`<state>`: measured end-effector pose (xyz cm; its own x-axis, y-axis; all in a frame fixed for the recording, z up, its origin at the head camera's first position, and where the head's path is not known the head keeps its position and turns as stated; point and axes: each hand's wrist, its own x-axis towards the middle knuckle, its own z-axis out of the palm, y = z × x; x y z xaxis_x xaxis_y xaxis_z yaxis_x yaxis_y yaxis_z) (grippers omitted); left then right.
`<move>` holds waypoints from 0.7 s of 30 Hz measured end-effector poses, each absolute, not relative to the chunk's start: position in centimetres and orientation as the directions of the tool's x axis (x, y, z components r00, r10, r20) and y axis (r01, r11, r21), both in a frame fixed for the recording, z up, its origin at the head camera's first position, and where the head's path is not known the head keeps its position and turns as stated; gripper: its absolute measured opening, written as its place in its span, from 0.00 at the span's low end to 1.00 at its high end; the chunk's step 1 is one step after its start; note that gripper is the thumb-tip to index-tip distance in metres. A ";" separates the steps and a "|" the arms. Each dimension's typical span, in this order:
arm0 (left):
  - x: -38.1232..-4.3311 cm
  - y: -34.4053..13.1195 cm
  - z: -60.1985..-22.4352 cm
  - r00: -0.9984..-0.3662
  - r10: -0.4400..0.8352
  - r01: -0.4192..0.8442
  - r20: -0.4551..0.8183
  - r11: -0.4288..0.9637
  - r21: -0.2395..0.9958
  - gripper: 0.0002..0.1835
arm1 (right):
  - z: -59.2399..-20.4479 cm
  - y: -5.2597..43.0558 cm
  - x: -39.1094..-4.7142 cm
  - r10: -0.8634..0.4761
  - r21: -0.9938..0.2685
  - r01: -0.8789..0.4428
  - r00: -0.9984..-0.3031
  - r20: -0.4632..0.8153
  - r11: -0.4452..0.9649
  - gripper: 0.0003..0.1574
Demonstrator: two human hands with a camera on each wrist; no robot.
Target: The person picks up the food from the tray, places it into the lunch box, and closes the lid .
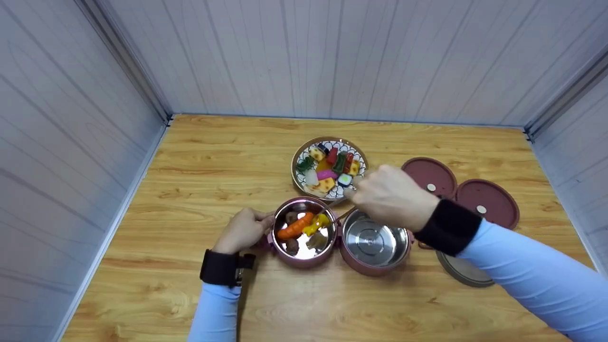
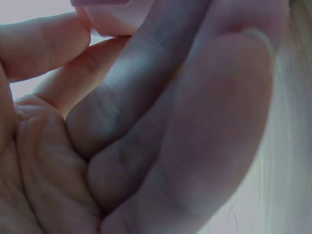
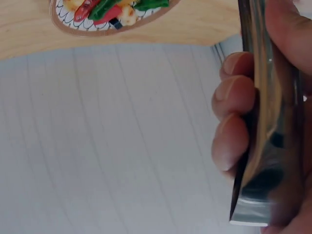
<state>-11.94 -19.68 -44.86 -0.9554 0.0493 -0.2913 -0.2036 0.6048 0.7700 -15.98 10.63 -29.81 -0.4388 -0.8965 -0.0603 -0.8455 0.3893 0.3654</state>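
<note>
A person's right arm, in a light blue sleeve [image 1: 536, 280], reaches in diagonally, the wrist bent above the pots and circled by a black fabric band [image 1: 449, 227]. The right hand [image 1: 392, 197] has its grip clamped on a pair of shiny metal tongs [image 3: 273, 200], the fingers curled round the metal. The tongs' tips reach down over the rim of a round pink pot with a steel interior [image 1: 304, 262], beside a bright yellow, lumpy food piece [image 1: 316, 225] inside it (whether they pinch it cannot be told). A ridged orange, elongated food piece [image 1: 295, 227] lies next to it.

The left forearm comes up from below, and the left hand [image 1: 243, 230] pinches that pot at its left side, thumb and fingers together on it. A second pink steel-lined pot [image 1: 373, 270] stands just to the right.

The surface [image 1: 190, 199] is yellowish wood grain, enclosed by pale grey wood-patterned panels [image 1: 308, 61]. Behind the pots sits a brown-rimmed, scallop-patterned plate [image 1: 293, 166] of colourful food pieces; at right lie two dark red round lids [image 1: 494, 202] and a grey round object [image 1: 468, 274], partly hidden by the arm.
</note>
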 end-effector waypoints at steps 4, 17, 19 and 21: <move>-12.0 -19.7 -45.0 -0.955 0.053 -0.204 -0.292 0.600 0.773 0.11 | -31.1 10.0 -15.8 -0.928 0.387 -0.858 -0.373 -0.014 0.339 0.07; -11.9 -19.7 -45.1 -0.963 0.051 -0.181 -0.266 0.608 0.773 0.12 | -33.2 9.6 -16.0 -0.936 0.398 -0.864 -0.351 -0.037 0.308 0.08; -11.9 -19.7 -45.0 -0.962 0.050 -0.185 -0.269 0.607 0.773 0.12 | -33.0 9.8 -16.1 -0.937 0.391 -0.866 -0.349 -0.030 0.311 0.06; -11.9 -19.7 -45.0 -0.960 0.052 -0.189 -0.274 0.600 0.777 0.12 | -32.3 10.0 -16.3 -0.934 0.378 -0.869 -0.356 -0.031 0.318 0.06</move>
